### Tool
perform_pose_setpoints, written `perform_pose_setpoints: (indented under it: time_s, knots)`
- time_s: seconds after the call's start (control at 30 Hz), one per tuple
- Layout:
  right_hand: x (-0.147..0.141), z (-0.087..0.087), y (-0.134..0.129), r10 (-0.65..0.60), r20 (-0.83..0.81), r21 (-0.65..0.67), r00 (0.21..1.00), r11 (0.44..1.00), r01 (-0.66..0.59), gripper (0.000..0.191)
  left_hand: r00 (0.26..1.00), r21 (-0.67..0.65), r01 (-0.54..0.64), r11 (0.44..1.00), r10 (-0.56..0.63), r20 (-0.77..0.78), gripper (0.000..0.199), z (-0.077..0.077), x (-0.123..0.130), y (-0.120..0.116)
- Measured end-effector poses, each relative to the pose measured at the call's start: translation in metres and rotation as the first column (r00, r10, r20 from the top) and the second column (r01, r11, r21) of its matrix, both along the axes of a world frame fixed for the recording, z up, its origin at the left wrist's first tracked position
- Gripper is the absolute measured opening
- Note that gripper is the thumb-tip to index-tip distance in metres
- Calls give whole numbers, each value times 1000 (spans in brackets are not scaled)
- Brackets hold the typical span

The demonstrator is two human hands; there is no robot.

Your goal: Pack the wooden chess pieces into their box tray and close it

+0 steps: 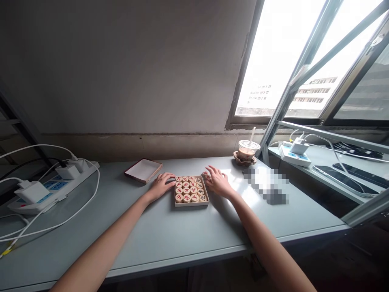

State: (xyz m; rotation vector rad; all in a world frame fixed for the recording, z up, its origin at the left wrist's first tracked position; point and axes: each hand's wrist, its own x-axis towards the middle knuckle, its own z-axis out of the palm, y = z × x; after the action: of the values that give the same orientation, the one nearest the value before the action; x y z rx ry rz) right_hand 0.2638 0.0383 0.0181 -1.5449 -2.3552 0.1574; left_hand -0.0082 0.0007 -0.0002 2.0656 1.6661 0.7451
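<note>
A shallow open box (pixel 192 205) sits on the desk, filled with round wooden Chinese chess pieces (pixel 186 190) in rows, most marked in red and the right column in black. My left hand (pixel 161 185) lies at the box's left side, fingers stretched out and their tips against its edge. Just outside the box's upper right corner, my right hand (pixel 219 182) has its thumb and fingers around a few more Chinese chess pieces (pixel 206 174), partly hidden by the fingers.
The box lid (pixel 143 169) lies inside up at the back left. A drink cup (pixel 246 150) with a straw stands in a carrier at the back right. Power strips (pixel 57 188) with white chargers and cables occupy the left; phones (pixel 343 180) lie on the right shelf.
</note>
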Motion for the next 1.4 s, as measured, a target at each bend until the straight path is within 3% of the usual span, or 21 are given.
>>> perform_pose_setpoints:
  time_s: [0.13, 0.23, 0.47, 0.67, 0.8, 0.9, 0.97, 1.03, 1.1, 1.17, 1.4]
  knots:
    - [-19, -21, 0, -27, 95, 63, 995, 998, 21, 54, 1000, 8, -16, 1000, 16, 11, 34, 1, 1, 0]
    - [-24, -26, 4, -11, 123, 142, 992, 990, -6, 53, 1000, -10, -14, 1000, 14, 22, 33, 4, 1, -1]
    - [-23, -25, 25, 107, 104, 27, 989, 994, -110, 52, 999, -35, -18, 999, 20, 36, 32, 9, 1, -5]
    - [20, -32, 58, -85, 67, -3, 994, 996, 85, 55, 999, -29, -1, 1000, 2, 44, 31, 7, 0, -5]
    - [46, -23, 63, -141, 108, -35, 984, 989, 145, 47, 999, 5, -2, 1000, 2, 40, 31, 0, -3, -1]
    - [35, -1, 51, -49, 80, 125, 996, 991, 39, 42, 999, 19, 0, 1000, -1, 49, 32, -3, -4, 1]
    - [14, 16, 41, 133, -11, 170, 991, 977, -129, 39, 999, 16, 1, 1000, -1, 49, 33, -3, -3, 2]
    - [-9, 29, 32, 420, -93, 22, 903, 907, -419, 39, 999, 12, -1, 1000, 1, 42, 34, -2, -2, 2]
    - [-28, 35, 26, 563, -142, -121, 814, 807, -579, 36, 999, -1, -8, 1000, 8, 34, 34, -1, -2, 1]
    - [-39, 35, 22, 583, -194, -151, 789, 777, -612, 32, 999, -17, -20, 1000, 20, 29, 33, 0, -1, 1]
    - [-35, 27, 14, 532, -330, -152, 780, 785, -600, 37, 999, -5, -18, 1000, 18, 26, 34, -3, -2, 3]
